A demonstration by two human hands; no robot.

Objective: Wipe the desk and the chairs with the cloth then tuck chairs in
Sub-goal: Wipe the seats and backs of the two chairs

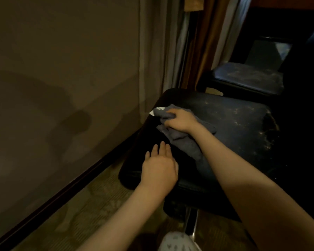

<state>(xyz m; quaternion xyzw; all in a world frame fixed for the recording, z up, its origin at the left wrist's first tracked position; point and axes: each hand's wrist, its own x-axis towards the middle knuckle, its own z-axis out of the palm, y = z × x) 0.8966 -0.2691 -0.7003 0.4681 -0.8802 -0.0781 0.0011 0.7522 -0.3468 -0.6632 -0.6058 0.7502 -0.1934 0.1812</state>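
Patterned knee (178, 241): nearest my camera, at the bottom edge; pale fabric with a small dark print.
Left hand (159, 167): palm down over the near left edge of the chair seat (234, 124). Fingers are straight and close together, with nothing held. I cannot tell whether the palm bears on the seat.
Right hand (179, 120): farther in, on the far left part of the same seat. Fingers are curled round a bunch of the cloth (181, 140).
Cloth: grey-blue and crumpled, lying on the seat. It trails toward the near side beneath the right forearm. I note a white tag (155, 111) at its far left end.
Chair seat: dark and padded, with pale specks and scuffs across its right half. A metal post (189, 221) stands below it.
Second chair (246, 77): far right, dark seat, apart from the first.
Surroundings: plain wall (62, 69) on the left, dark skirting board (62, 192) at its foot, patterned carpet (91, 205) near left, curtain (152, 51) at the far corner.
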